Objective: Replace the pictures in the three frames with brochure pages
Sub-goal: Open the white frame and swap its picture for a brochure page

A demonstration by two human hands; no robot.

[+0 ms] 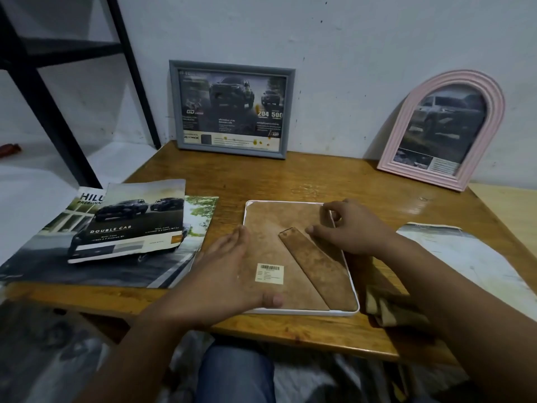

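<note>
A white frame (355, 298) lies face down in the middle of the wooden table, showing its brown backing board, a folded stand and a barcode label. My left hand (223, 274) lies flat on the frame's left edge with straight fingers. At the top right corner of the backing, my right hand (348, 225) has its fingers curled at the edge. A grey frame (232, 107) and a pink arched frame (441, 129) lean on the wall, each with a car brochure page inside. Brochure pages (128, 225) lie at the left.
A loose printed sheet (465, 257) lies at the right of the table, and a folded brownish cloth (389, 309) sits under my right forearm. A black metal shelf leg (58, 112) stands at the back left. The table's front edge (290, 330) is close to my lap.
</note>
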